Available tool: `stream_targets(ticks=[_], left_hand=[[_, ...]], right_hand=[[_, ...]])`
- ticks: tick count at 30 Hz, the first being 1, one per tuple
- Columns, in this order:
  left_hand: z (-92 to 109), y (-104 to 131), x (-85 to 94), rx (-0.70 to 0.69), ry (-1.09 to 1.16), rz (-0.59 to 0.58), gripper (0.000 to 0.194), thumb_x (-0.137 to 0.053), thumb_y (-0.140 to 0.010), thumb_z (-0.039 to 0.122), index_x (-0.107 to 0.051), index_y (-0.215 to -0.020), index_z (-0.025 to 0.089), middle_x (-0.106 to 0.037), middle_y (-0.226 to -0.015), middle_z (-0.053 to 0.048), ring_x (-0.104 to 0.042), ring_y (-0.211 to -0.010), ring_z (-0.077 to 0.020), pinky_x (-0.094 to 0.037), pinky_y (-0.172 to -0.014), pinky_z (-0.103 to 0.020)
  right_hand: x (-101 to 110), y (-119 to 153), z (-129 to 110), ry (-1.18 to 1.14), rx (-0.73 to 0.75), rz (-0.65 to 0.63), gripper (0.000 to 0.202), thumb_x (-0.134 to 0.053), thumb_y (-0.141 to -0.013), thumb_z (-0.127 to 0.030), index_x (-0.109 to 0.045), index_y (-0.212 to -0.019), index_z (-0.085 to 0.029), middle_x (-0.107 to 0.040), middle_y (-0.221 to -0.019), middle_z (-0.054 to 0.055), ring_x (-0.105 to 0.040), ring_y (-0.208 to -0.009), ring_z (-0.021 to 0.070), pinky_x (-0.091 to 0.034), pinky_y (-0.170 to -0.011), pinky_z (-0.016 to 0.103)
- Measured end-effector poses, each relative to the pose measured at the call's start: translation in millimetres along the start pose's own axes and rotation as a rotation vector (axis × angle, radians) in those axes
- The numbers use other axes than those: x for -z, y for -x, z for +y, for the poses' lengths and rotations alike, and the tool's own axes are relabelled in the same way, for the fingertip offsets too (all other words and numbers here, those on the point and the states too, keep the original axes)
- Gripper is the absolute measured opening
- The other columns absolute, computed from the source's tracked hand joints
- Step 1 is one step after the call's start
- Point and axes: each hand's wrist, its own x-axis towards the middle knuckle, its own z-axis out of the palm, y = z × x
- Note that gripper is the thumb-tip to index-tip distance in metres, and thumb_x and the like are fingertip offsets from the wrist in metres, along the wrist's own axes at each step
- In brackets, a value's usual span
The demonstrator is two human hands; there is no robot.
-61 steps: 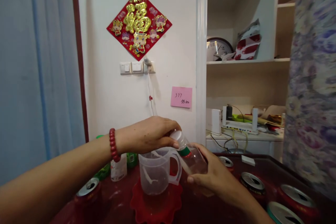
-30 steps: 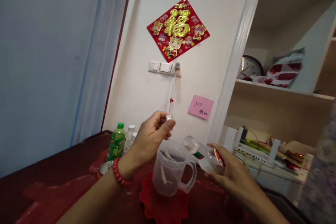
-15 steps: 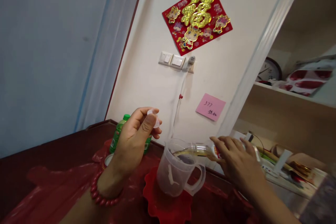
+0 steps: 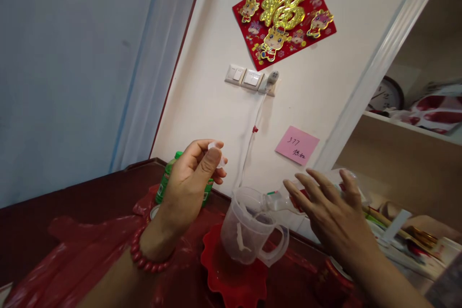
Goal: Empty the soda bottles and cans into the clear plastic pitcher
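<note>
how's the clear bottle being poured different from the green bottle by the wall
The clear bottle is tipped on its side in the right hand, uncapped, its mouth over the jug. The green bottle stands upright on the table, untouched, its green cap on, partly hidden behind the left hand, which holds a cap. Both are plastic drink bottles.

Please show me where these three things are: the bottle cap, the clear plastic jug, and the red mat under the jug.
bottle cap (image 4: pixel 213 146), head view, on its pale rim between the left hand's fingertips.
clear plastic jug (image 4: pixel 242 237), head view, on its front wall.
red mat (image 4: pixel 231 284), head view, on the bare part before the jug.
</note>
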Motion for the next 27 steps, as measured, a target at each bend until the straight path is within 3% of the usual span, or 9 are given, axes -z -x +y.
stream_targets(ticks=[4,13,18,21,23,27], left_hand=[[0.5,2.3,-3.4,-0.001,-0.020,-0.017,0.041,-0.068,-0.090,0.056,-0.066,-0.107,0.019,-0.065,-0.086,0.000,-0.060,-0.068,-0.0118,-0.051,-0.063,-0.024],[-2.0,4.1,-6.1,0.053,-0.075,-0.085,0.043,-0.068,-0.090,0.058,-0.065,-0.110,0.020,-0.064,-0.085,0.000,-0.060,-0.069,-0.0130,-0.050,-0.062,-0.024],[-3.7,5.3,-7.2,0.068,-0.124,-0.103,0.046,-0.067,-0.089,0.059,-0.065,-0.112,0.020,-0.063,-0.085,-0.001,-0.061,-0.072,-0.0150,-0.052,-0.065,-0.027],[-8.3,6.0,-7.5,0.093,-0.113,-0.141,0.044,-0.067,-0.090,0.057,-0.064,-0.114,0.021,-0.062,-0.089,-0.001,-0.061,-0.075,-0.0156,-0.053,-0.067,-0.028],[-13.1,6.1,-7.4,0.114,-0.122,-0.184,0.042,-0.067,-0.091,0.055,-0.063,-0.117,0.022,-0.064,-0.096,-0.003,-0.061,-0.078,-0.0158,-0.053,-0.070,-0.029],[-21.7,7.0,-9.0,0.134,-0.199,-0.331,0.042,-0.069,-0.091,0.047,-0.061,-0.125,0.025,-0.065,-0.105,-0.005,-0.062,-0.091,-0.0197,-0.053,-0.079,-0.034]], right_hand=[[8.8,-6.6,-7.3,0.019,-0.068,0.041,0.061,-0.047,-0.086,0.001,-0.055,-0.142,-0.023,-0.056,-0.143,0.013,-0.042,-0.139,0.0356,-0.009,-0.119,0.072],[16.1,-7.1,-11.0,0.035,-0.089,0.020,0.060,-0.043,-0.086,0.001,-0.055,-0.140,-0.021,-0.061,-0.135,0.013,-0.048,-0.132,0.0352,-0.013,-0.119,0.071],[19.6,-3.9,-13.7,0.026,-0.216,0.043,0.056,-0.046,-0.088,-0.004,-0.054,-0.139,-0.025,-0.062,-0.134,0.012,-0.051,-0.127,0.0352,-0.015,-0.118,0.069],[17.6,0.2,-12.8,-0.018,-0.214,0.034,0.056,-0.044,-0.088,-0.003,-0.052,-0.138,-0.027,-0.065,-0.128,0.010,-0.054,-0.121,0.0337,-0.020,-0.116,0.068],[13.3,5.8,-11.0,-0.047,-0.302,0.045,0.052,-0.047,-0.090,-0.009,-0.050,-0.139,-0.028,-0.065,-0.125,0.010,-0.055,-0.118,0.0353,-0.026,-0.112,0.067],[0.0,24.8,-15.0,-0.171,-0.479,0.063,0.048,-0.051,-0.092,-0.029,-0.046,-0.140,-0.026,-0.065,-0.119,0.013,-0.058,-0.104,0.0393,-0.043,-0.088,0.061]])
